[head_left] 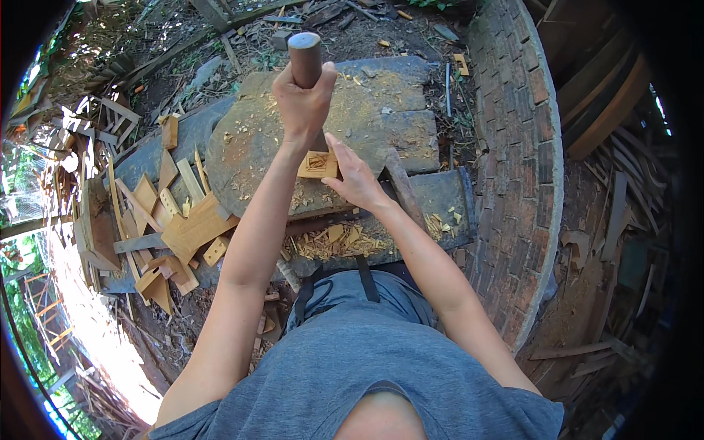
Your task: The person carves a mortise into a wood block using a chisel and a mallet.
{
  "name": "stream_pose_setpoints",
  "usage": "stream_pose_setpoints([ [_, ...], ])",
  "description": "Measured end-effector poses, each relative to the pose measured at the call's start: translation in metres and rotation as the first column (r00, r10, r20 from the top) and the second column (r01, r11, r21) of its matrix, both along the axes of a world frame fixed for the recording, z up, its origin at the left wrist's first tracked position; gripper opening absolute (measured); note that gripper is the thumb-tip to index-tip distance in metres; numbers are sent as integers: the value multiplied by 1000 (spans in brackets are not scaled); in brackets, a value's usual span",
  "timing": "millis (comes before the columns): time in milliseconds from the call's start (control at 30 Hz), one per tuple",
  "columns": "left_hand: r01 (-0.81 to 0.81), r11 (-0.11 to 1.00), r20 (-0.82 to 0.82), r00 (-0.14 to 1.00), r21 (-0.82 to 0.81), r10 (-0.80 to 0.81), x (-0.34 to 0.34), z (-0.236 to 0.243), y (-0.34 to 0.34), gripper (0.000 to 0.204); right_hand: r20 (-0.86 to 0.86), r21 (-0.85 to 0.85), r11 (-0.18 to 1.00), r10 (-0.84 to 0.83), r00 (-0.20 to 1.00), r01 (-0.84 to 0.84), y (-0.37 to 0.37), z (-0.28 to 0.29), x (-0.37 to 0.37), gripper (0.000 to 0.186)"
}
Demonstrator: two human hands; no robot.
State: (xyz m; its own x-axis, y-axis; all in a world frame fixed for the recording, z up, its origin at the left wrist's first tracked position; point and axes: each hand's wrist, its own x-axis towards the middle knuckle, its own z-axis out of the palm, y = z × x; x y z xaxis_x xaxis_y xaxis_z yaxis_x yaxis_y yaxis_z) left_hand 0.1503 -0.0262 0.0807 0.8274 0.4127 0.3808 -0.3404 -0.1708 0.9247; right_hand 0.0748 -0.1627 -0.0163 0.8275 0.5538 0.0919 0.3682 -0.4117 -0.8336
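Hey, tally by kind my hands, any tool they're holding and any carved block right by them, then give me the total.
Hands: 2, left hand and right hand
Thick-handled tool: 1, in the left hand
Carved wooden block: 1, at the right hand
Total: 4

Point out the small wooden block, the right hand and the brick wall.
Small wooden block [315,168]: head view, on its upper face.
Right hand [356,177]: head view, on its middle.
Brick wall [516,170]: head view, on its brickwork.

Outdoor woodworking spot: thick weathered grey-brown wooden slab [246,117] littered with pale yellow wood chips [392,84], jumbled tan angular wood offcuts [194,227], red-brown brick wall [517,147], dark bare soil [356,45].
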Motion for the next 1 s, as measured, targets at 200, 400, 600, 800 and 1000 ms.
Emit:
stream_pose_setpoints([
  [200,31,1000,-69,997,0,-31,-1,4,6,17,5,53,998,31,1000,-31,-7,-4,3,89],
  [400,-8,991,-107,994,-131,-6,-6,3,11,16,5,43,998,41,999,-41,-5,-3,3,90],
  [600,-38,991,-117,993,-127,23,-5,3,11,17,9,44,998,37,999,-37,-4,-5,3,90],
  [800,-14,973,-122,992,-229,-14,-1,6,14,16,18,53,998,36,999,-37,-5,-6,3,91],
  [1000,-10,979,-143,990,-205,-20,3,8,15,17,28,57,997,42,999,-44,-5,-8,3,90],
])
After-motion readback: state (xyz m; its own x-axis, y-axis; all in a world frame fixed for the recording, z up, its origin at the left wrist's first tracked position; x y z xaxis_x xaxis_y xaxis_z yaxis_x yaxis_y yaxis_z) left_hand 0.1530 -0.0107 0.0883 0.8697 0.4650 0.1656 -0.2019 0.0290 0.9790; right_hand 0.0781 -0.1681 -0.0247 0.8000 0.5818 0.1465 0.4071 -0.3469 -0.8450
